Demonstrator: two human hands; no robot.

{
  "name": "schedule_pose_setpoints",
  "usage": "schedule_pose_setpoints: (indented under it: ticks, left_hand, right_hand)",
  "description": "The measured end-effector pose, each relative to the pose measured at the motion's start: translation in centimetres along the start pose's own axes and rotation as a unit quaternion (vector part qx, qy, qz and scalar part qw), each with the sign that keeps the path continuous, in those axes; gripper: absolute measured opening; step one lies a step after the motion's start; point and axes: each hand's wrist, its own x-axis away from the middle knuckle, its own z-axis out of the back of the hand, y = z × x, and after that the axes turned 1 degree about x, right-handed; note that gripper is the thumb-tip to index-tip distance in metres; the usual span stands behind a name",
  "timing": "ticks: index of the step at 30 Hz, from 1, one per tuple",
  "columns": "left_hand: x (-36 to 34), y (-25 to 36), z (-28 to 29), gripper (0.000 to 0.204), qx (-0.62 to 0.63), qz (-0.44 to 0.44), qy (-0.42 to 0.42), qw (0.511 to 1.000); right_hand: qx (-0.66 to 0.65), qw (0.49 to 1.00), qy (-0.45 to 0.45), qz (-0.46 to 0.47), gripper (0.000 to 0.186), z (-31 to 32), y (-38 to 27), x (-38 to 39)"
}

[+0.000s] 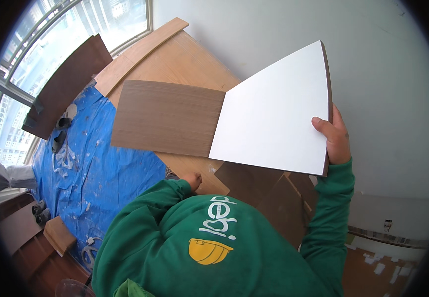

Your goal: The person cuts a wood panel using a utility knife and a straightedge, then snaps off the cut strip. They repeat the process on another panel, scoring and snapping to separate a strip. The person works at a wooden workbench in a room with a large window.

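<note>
The white board (pixel 273 114) is just left of the right hand (pixel 338 141), which grips its right edge. A brown board (pixel 167 119), longer left to right, meets its left side. The left hand (pixel 193 181), farther off, looks curled; I can't tell if it holds anything.

the white panel (pixel 273 114) looks smooth and matt from here; the brown board (pixel 167 119) beside it shows fine, matt wood grain. the pale board (pixel 144 55) behind is smooth wood too. that blue sheet (pixel 108 148) is crinkled, slightly shiny plastic, and the green sweatshirt (pixel 160 237) is soft, matt cloth.
</note>
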Motion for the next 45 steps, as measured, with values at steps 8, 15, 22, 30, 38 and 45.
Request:
schedule_pose_setpoints:
  ticks: [8,15,22,30,38,45]
  left_hand:
    - [0.9,2.5,3.6,0.060,0.083,0.052,-0.009,0.995]
    - [-2.2,2.2,1.5,0.058,0.400,0.135,0.025,0.906]
    - [-7.7,4.0,4.1,0.049,0.423,0.026,0.201,0.883]
    - [-14.3,14.4,19.3,0.099,0.654,-0.047,0.104,0.747]
    - [-6.9,20.1,21.0,0.092,0.694,-0.176,0.184,0.674]
    - [-5.6,17.4,21.2,0.098,0.588,-0.195,0.279,0.734]
  right_hand:
    - [-0.038,0.997,-0.005,-0.072,0.065,1.5,-0.5,-5.0]
    - [0.159,0.986,0.033,-0.047,0.056,3.2,0.0,-8.4]
    - [0.122,0.992,0.024,0.029,0.055,2.9,-1.7,-0.8]
    - [0.062,0.988,0.114,0.087,0.073,7.2,-3.0,11.6]
    - [0.029,0.983,0.166,0.069,0.069,15.7,10.0,21.0]
    - [-0.168,0.953,0.253,0.016,0.049,11.8,29.5,22.6]
